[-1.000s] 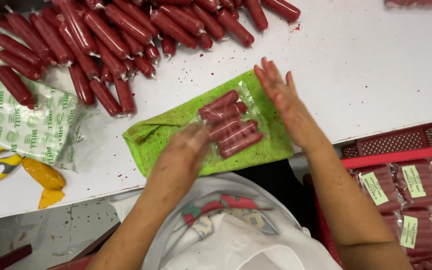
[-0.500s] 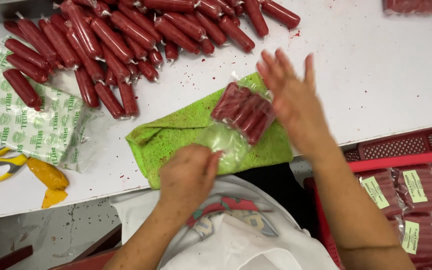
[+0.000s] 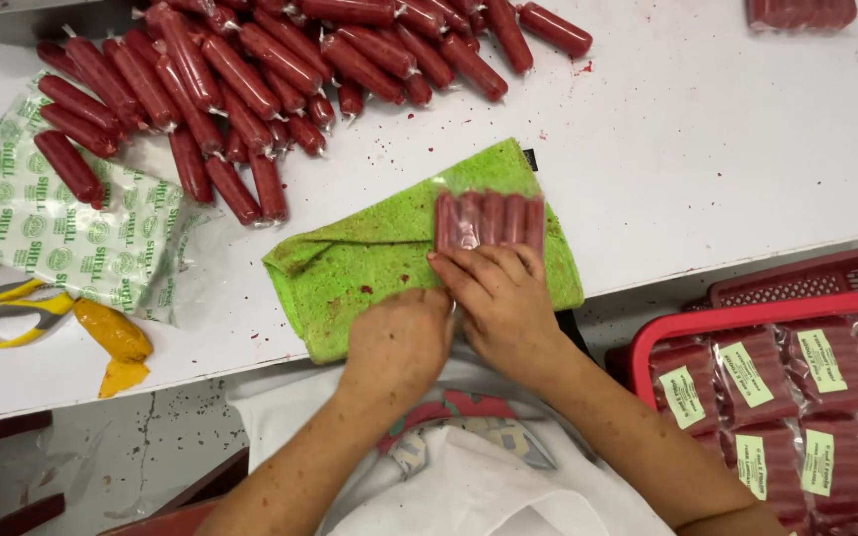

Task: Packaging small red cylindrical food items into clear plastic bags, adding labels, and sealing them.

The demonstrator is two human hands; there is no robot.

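Both hands on green cloth [image 3: 369,263]: right hand [image 3: 503,298] presses sausage pack [image 3: 489,220], just beyond fingertips, lying crosswise; left hand [image 3: 399,337] curled loosely, pinning pack's tail.

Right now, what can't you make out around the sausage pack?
Head view only:
- Near end of the sausage pack: covered by the right hand.
- Left hand grip: fingers curled under, contents unseen.
- Red crate: cut off by the right edge.
- Scissors: cut off by the left edge.
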